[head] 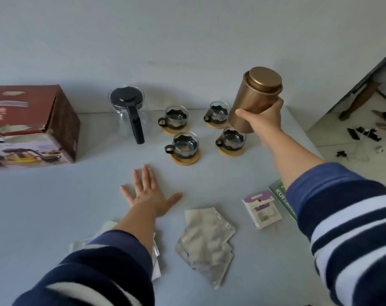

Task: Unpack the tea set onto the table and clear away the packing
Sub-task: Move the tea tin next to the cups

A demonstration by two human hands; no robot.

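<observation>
**Gold tin held up over the tea table**

While the left hand (148,195) lies flat and open on the grey table (55,195), holding nothing, the red box (30,127) sits at the far left. Next to it stands the glass teapot (130,115) with its black lid. The right hand (262,118) is wrapped around the gold tin (253,98), tilted in the air above 4 glass cups (184,144) on round wooden coasters. Silver packets (207,241) lie close by.

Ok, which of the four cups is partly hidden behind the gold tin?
The front right cup, just under the tin in the right hand. The other three cups show fully.
</observation>
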